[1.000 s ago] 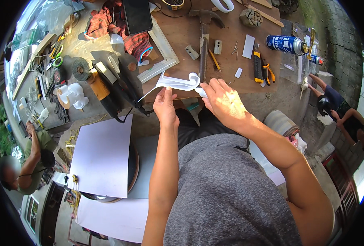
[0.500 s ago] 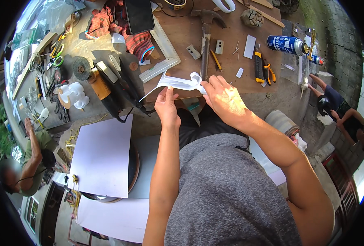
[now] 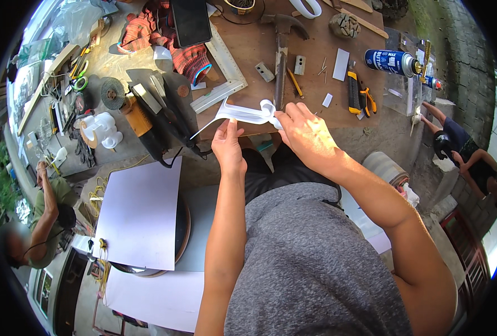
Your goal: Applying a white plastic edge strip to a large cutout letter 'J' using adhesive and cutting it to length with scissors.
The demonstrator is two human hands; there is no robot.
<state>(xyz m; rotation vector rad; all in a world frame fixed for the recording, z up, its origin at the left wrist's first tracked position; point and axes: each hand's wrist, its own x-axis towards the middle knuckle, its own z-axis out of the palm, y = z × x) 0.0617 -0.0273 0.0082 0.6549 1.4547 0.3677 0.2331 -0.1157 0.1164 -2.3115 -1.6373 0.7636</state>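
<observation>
A curved white piece with curled edges, apparently of thin sheet or plastic, is held over the near edge of the brown work table. My left hand pinches its lower side between thumb and fingers, near the end that tapers to a thin point. At the curled right end, my right hand grips it with bent fingers. Just beyond lies a claw hammer, its handle reaching toward my right hand. An L-shaped metal square rests to the left of it.
Beyond my hands are a pencil, pliers and a blue gas can. Striped gloves and a phone lie farther left. A white sheet lies left of my body. One person is at left, another at right.
My hands and the white piece have hardly moved. The hand of the person at left has shifted slightly.
</observation>
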